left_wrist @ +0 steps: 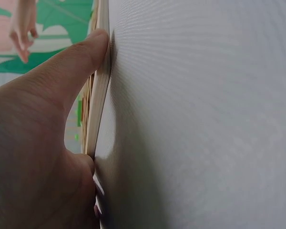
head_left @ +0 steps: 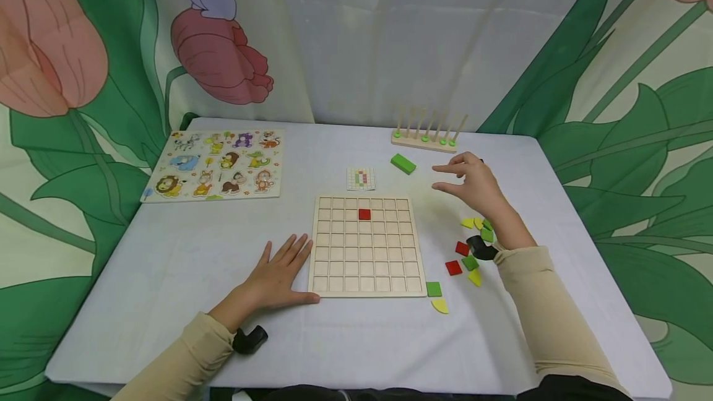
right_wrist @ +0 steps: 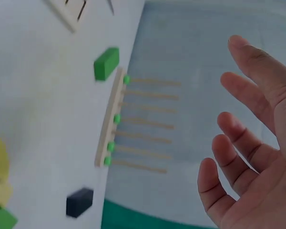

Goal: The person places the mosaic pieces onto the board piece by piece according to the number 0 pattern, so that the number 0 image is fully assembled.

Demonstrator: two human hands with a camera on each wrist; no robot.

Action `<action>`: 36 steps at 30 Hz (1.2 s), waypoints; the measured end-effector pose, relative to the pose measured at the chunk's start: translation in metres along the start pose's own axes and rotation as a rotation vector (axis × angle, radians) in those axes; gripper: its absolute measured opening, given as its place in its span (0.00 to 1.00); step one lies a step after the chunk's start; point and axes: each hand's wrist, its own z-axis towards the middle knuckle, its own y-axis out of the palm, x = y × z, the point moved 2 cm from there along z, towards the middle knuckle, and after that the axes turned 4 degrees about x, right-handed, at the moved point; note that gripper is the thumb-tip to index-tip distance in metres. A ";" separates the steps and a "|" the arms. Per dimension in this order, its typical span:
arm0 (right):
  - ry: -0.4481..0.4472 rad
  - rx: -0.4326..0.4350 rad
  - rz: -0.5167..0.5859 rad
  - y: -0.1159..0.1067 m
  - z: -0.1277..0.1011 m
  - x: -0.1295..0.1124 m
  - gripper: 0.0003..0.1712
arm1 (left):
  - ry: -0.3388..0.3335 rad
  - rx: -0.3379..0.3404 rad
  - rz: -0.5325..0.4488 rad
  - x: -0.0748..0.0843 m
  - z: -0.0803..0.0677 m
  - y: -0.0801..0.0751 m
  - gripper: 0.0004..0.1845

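Note:
A square wooden grid board (head_left: 367,296) lies on the white table, with one red square tile (head_left: 364,214) in its top row. My left hand (head_left: 275,280) rests at the board's left side, fingers spread, its thumb touching the lower left corner. In the left wrist view that thumb (left_wrist: 88,50) lies against the board's edge (left_wrist: 101,90). Above the table at the right, my right hand (head_left: 470,185) hangs in the air with thumb and index finger apart and nothing between them. Below it lie red tiles (head_left: 453,268), green tiles (head_left: 470,263) and yellow pieces (head_left: 475,278).
Behind the board sit a small pattern card (head_left: 361,179) and a green block (head_left: 403,164). A wooden peg rack (head_left: 423,142) with green beads stands at the back. An animal puzzle (head_left: 214,166) occupies the back left. A green tile (head_left: 434,289) touches the board's lower right corner.

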 end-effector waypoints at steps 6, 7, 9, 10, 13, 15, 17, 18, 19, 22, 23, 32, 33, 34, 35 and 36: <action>0.070 -0.005 -0.051 -0.023 -0.018 0.033 0.25 | -0.001 -0.002 -0.010 0.000 0.000 0.000 0.59; 0.082 -0.020 -0.062 -0.024 -0.021 0.038 0.25 | -0.001 -0.005 -0.009 -0.001 0.000 0.000 0.59; 0.102 -0.059 -0.078 -0.023 -0.025 0.047 0.25 | -0.003 -0.007 -0.007 -0.001 0.000 0.000 0.59; 0.118 -0.081 -0.087 -0.022 -0.028 0.052 0.26 | -0.003 -0.007 -0.005 -0.001 0.000 -0.001 0.59; 0.176 -0.158 -0.106 -0.015 -0.034 0.067 0.26 | 0.003 -0.001 0.000 -0.002 -0.001 0.000 0.59; 0.206 -0.197 -0.109 -0.010 -0.037 0.076 0.26 | 0.006 0.002 0.003 -0.002 -0.001 0.000 0.59; 0.228 -0.226 -0.110 -0.005 -0.039 0.084 0.25 | 0.008 0.005 0.000 -0.002 -0.001 0.000 0.59; 0.231 -0.233 -0.107 -0.003 -0.040 0.087 0.25 | 0.007 0.003 -0.003 -0.001 -0.001 0.000 0.59; 0.234 -0.240 -0.099 -0.001 -0.040 0.091 0.24 | 0.006 0.001 -0.005 -0.001 0.000 0.000 0.59; 0.209 -0.246 -0.073 0.006 -0.041 0.101 0.22 | 0.005 -0.004 -0.013 0.000 0.000 0.000 0.59; 0.198 -0.246 -0.060 0.009 -0.042 0.105 0.22 | 0.004 -0.005 -0.013 0.000 0.000 0.000 0.59; 0.168 -0.240 0.005 0.025 -0.046 0.133 0.24 | 0.002 -0.005 -0.001 0.000 0.000 0.001 0.59; 0.170 -0.238 0.010 0.027 -0.046 0.135 0.24 | 0.002 -0.004 -0.001 0.000 0.000 0.000 0.59; 0.172 -0.237 0.014 0.028 -0.046 0.136 0.24 | 0.002 -0.003 -0.001 0.000 0.000 0.000 0.59; 0.174 -0.238 0.016 0.029 -0.046 0.137 0.25 | 0.002 -0.002 0.000 0.000 0.000 0.000 0.59; 0.174 -0.239 0.017 0.029 -0.046 0.137 0.25 | 0.003 0.000 -0.001 0.000 0.000 0.000 0.59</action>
